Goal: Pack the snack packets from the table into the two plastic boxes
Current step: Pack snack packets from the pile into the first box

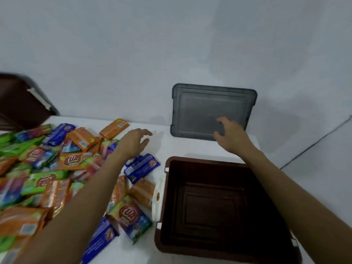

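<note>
A pile of snack packets (47,168) in orange, green and blue wrappers covers the left half of the white table (171,147). A brown plastic box (219,206) stands open and empty at the right front. Its grey lid (200,103) leans upright against the wall behind it. My left hand (133,141) hovers with relaxed, spread fingers over the table just past the pile, holding nothing. My right hand (230,134) is in front of the lid's lower right part, fingers loosely spread; whether it touches the lid is unclear. A blue packet (142,167) lies beside my left forearm.
A second brown box (22,103) with a white latch sits at the far left, partly cut off. The white latch (158,199) of the near box sticks out on its left side, close to the packets. A pale wall rises right behind the table.
</note>
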Motion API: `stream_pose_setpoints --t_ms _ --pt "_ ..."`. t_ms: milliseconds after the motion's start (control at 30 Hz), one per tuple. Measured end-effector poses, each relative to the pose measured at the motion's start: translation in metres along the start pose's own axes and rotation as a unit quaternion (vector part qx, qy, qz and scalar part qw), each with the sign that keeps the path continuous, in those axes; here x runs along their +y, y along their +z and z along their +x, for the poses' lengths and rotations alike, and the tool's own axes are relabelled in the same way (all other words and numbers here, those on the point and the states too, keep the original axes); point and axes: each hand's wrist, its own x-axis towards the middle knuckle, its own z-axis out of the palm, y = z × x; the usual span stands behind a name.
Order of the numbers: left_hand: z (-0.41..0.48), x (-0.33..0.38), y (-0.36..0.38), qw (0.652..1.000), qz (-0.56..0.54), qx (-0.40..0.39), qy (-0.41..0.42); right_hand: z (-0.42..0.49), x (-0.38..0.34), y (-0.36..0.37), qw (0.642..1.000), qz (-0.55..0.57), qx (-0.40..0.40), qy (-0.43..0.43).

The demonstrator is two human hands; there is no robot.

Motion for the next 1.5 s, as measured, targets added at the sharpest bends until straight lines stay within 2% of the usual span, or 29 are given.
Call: stream_pose_setpoints --t_ms 200,300,400,533,633,700,833,933,1033,1200,1300,1500 --pt "-0.063 -0.072 -0.030 0.998 0.042 0.007 -0.053 -0.024 -0.109 0.056 0.987 -0.008 -0.102 -0.125" --pt "-0.086 -0.110 -0.040 0.997 0.044 -0.026 -0.062 -0.021 -0.158 0.098 0.974 -0.035 -0.158 -0.159" --pt "-0.100 -0.135 -0.048 0.995 0.071 -0.067 -0.034 -0.007 -0.198 0.136 0.964 -0.065 -0.207 -0.154" --pt "-0.104 -0.153 -0.062 0.981 0.121 -0.155 0.008 0.008 -0.225 0.179 0.963 -0.093 -0.230 -0.109" --pt "-0.101 -0.159 -0.069 0.969 0.133 -0.202 0.042 0.005 -0.227 0.196 0.969 -0.103 -0.209 -0.083" --pt "-0.098 -0.162 -0.071 0.970 0.122 -0.204 0.050 0.002 -0.226 0.198 0.976 -0.084 -0.186 -0.071" --pt "-0.092 -0.168 -0.073 0.980 0.070 -0.177 0.065 -0.004 -0.228 0.182 0.991 -0.011 -0.125 -0.054" --pt "-0.095 -0.166 -0.077 0.987 -0.034 -0.148 0.053 -0.006 -0.228 0.167 0.990 0.113 -0.075 -0.046" --pt "-0.101 -0.156 -0.082 0.989 -0.114 -0.088 0.045 -0.013 -0.217 0.146 0.988 0.141 -0.034 -0.056" --pt "-0.109 -0.113 -0.087 0.971 -0.240 0.000 0.020 -0.049 -0.185 0.097 0.963 0.264 -0.008 -0.053" --pt "-0.111 -0.075 -0.084 0.958 -0.279 0.060 0.029 -0.074 -0.161 0.064 0.950 0.305 0.004 -0.061" --pt "-0.114 0.009 -0.071 0.920 -0.378 0.064 0.081 -0.124 -0.101 0.012 0.940 0.338 0.038 -0.028"
